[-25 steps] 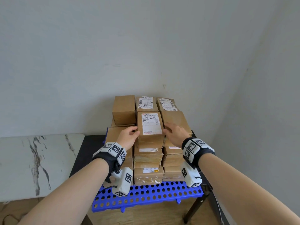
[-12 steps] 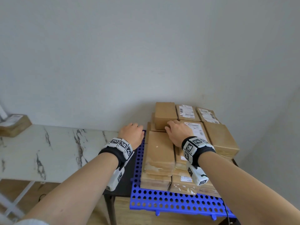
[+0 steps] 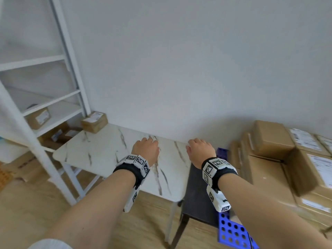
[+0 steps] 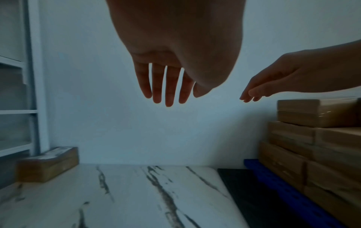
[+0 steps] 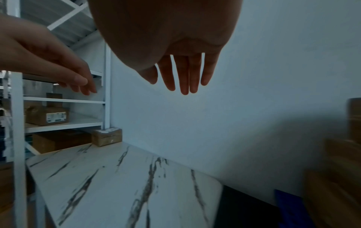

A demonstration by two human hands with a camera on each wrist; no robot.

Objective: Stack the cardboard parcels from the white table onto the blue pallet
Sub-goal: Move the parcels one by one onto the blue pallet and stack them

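Observation:
One cardboard parcel [image 3: 94, 122] with a white label lies at the far left corner of the white marbled table [image 3: 107, 151]; it shows too in the left wrist view [image 4: 47, 163] and the right wrist view [image 5: 107, 137]. On the right, a stack of parcels [image 3: 273, 159] stands on the blue pallet [image 3: 231, 230]. My left hand [image 3: 146, 148] hovers over the table's middle, fingers straight and empty [image 4: 166, 86]. My right hand [image 3: 201, 147] hangs above the table's right edge, fingers also straight and empty [image 5: 183, 74].
A white metal shelf rack [image 3: 41, 97] with several boxes [image 3: 38, 118] stands left of the table. A dark low table [image 3: 197, 191] carries the pallet. A white wall closes off the back. Wooden floor lies below.
Both hands have left the stacked parcels and swung left over the white table. My view has turned left, bringing the shelf rack and the lone parcel into sight.

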